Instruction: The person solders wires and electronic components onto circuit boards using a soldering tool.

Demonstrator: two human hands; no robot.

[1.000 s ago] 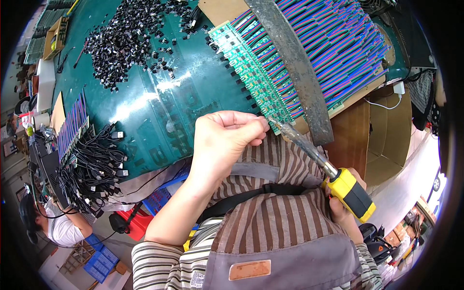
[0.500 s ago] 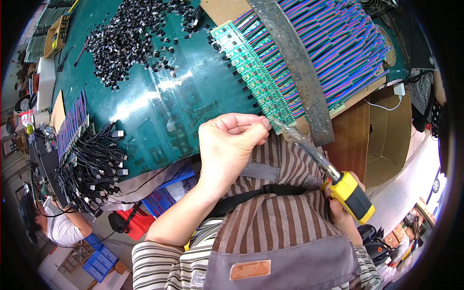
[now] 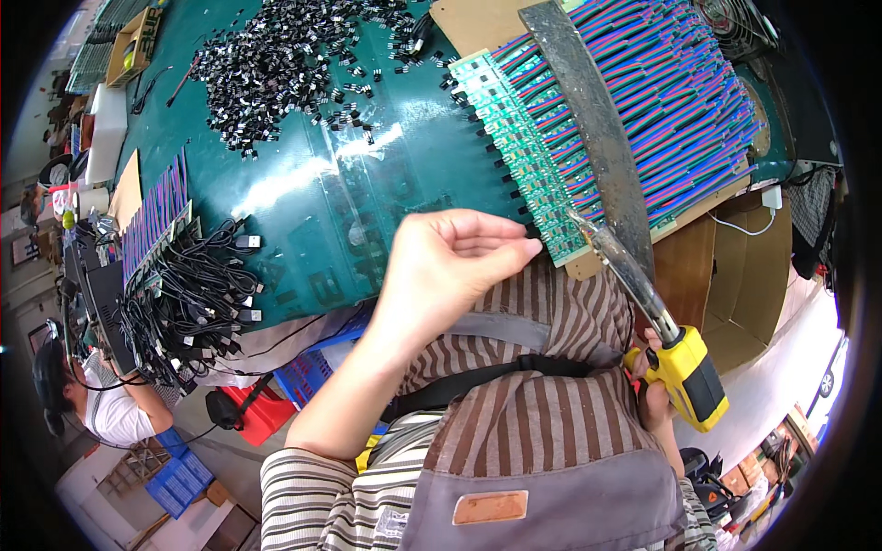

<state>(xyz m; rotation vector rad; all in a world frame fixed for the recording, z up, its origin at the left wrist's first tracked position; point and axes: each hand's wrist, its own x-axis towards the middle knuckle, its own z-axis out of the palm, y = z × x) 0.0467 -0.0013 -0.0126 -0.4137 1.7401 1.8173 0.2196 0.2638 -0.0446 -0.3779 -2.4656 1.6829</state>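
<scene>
My right hand is wrapped round the grip of a yellow and black soldering gun. Its metal barrel points up and left, and the tip is over the near end of a row of green circuit boards. Bundles of red, blue, green and black wires run off the boards' right side. Beside the near left edge of that row, my left hand has thumb and forefinger pinched close together; anything between them is too small to tell. Small black connectors stick out along this edge.
A heavy dark metal bar lies across the wires. Black connectors are heaped on the green mat. Black USB cables hang together at the left. A cardboard box stands at right; another person sits at lower left.
The gun's tip has drawn away from my left fingertips, up and right over the boards. The whole scene has shifted somewhat to the right in view.
</scene>
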